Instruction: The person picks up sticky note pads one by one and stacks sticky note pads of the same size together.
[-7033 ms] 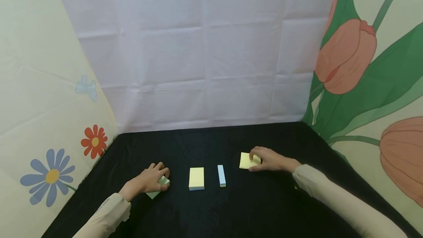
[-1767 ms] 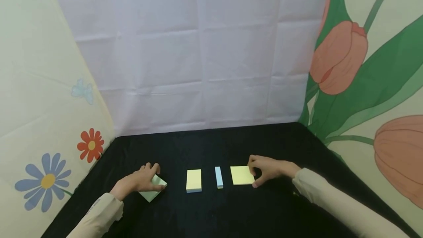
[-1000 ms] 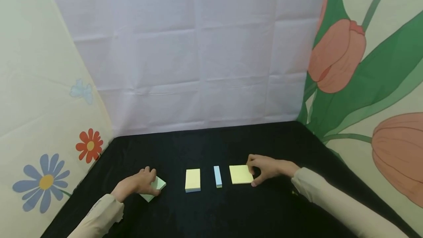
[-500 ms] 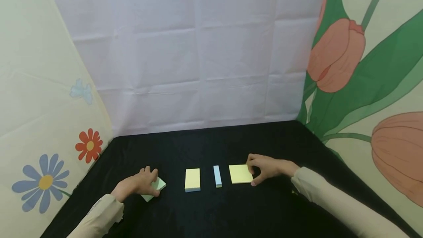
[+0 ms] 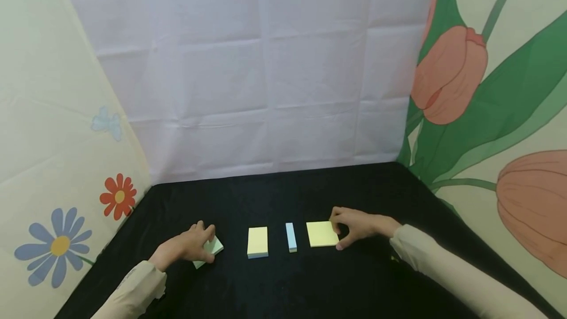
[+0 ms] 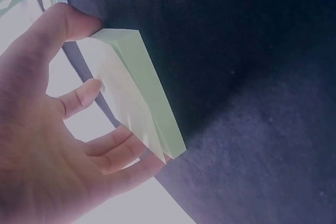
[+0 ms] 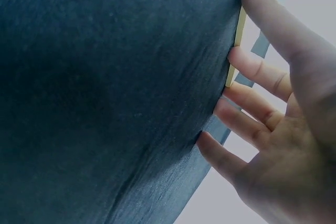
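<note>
On the left of the black cloth in the head view, my left hand point(image 5: 188, 246) holds a pale green sticky note pad point(image 5: 215, 245) set at an angle. In the left wrist view the pad point(image 6: 144, 87) lies between thumb and fingers, its top sheet lifting from the rest. At the right, my right hand point(image 5: 360, 224) grips the right side of a thin, square yellow sticky note pad point(image 5: 321, 234), thumb at the near corner. Its edge point(image 7: 240, 27) shows by the thumb and fingers in the right wrist view; the lower fingertips rest on the cloth.
Between the hands lie a yellow sticky note pad point(image 5: 258, 240) with a blue layer beneath and a narrow light blue pad point(image 5: 290, 237) with a yellowish bottom layer. The black cloth point(image 5: 283, 289) ends at a white sheet point(image 5: 261, 73) behind; flowered cloth point(image 5: 460, 78) hangs on both sides.
Since the earliest frame the right hand has brought the square yellow pad nearer and leftward, beside the narrow blue pad. The left hand has turned the green pad slightly in the last second.
</note>
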{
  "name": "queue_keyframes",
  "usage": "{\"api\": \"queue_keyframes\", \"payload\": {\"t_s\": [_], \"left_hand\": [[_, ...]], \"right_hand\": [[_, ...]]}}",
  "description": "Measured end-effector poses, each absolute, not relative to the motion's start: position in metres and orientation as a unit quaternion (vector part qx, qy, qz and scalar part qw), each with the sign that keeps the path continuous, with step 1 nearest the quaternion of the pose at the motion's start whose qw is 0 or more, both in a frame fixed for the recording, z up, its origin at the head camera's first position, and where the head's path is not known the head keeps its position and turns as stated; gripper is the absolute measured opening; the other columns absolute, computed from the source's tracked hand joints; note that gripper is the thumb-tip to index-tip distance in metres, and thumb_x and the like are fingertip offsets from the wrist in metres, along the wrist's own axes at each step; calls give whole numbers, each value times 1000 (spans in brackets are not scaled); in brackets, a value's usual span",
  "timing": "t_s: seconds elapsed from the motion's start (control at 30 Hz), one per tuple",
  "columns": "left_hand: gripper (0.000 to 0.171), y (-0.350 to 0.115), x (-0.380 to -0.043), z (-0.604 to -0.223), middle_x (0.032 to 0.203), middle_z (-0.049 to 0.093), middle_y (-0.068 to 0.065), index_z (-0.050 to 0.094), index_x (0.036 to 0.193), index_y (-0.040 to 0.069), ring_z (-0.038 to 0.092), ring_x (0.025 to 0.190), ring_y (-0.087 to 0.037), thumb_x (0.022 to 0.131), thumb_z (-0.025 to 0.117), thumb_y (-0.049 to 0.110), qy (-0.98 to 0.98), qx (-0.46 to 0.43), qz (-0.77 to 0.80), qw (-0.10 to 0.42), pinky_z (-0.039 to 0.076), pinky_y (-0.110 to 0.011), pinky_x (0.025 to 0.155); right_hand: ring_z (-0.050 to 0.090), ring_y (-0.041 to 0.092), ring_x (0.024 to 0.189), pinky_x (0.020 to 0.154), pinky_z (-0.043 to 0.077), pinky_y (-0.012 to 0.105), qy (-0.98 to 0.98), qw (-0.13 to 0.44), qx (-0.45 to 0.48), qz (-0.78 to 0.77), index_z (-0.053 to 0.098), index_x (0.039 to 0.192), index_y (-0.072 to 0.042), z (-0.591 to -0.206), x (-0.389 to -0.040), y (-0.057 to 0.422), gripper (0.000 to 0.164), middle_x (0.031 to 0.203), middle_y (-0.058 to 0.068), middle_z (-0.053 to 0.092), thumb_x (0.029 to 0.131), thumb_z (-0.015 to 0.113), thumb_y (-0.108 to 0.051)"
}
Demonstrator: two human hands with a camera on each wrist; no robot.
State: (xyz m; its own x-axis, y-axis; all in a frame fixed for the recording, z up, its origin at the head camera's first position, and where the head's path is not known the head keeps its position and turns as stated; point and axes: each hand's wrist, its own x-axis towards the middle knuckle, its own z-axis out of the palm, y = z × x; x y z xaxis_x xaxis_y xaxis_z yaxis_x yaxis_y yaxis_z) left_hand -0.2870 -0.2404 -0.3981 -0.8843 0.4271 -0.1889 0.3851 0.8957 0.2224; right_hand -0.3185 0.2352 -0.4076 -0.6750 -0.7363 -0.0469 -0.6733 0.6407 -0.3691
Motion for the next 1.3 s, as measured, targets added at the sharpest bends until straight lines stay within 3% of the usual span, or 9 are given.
{"api": "queue_keyframes", "payload": {"t_s": [0.93, 1.3], "left_hand": [[41, -230, -295, -397, 102, 40, -10, 47, 99, 17, 39, 88, -26, 76, 80, 23, 958, 263, 92, 68, 41, -42, 68], [41, -220, -298, -397, 104, 41, -7, 48, 102, 20, 40, 90, -24, 78, 81, 27, 962, 254, 75, 73, 41, -41, 71]], "right_hand": [[42, 12, 85, 76, 37, 30, 900, 95, -393, -164, 56, 83, -16, -410, -317, 237, 36, 99, -6, 43, 81, 82, -40], [42, 12, 85, 76, 37, 30, 900, 93, -395, -162, 55, 83, -17, -410, -318, 238, 36, 99, -6, 42, 81, 82, -40]]}}
